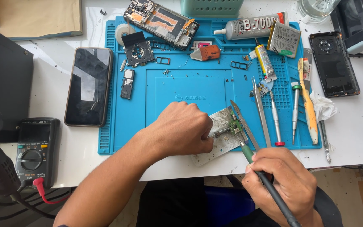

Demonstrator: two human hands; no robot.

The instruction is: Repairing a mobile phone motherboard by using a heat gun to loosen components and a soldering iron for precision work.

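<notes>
My left hand (181, 130) is closed in a fist at the front of the blue work mat (169, 113), pinching a thin metal tool whose tip touches a small green circuit board (233, 125). The board sits clamped on a worn silver holder plate (220, 145). My right hand (284, 183), below the table's front edge, grips a soldering iron (255, 162) with a green collar and dark handle; its tip meets the small board from the lower right.
On the mat lie tweezers (260, 111), screwdrivers (295, 111), a glue tube (255, 26), a phone battery (284, 40) and an opened phone frame (161, 22). A dark phone (89, 86) and a multimeter (33, 149) are at left, a phone back cover (334, 63) at right.
</notes>
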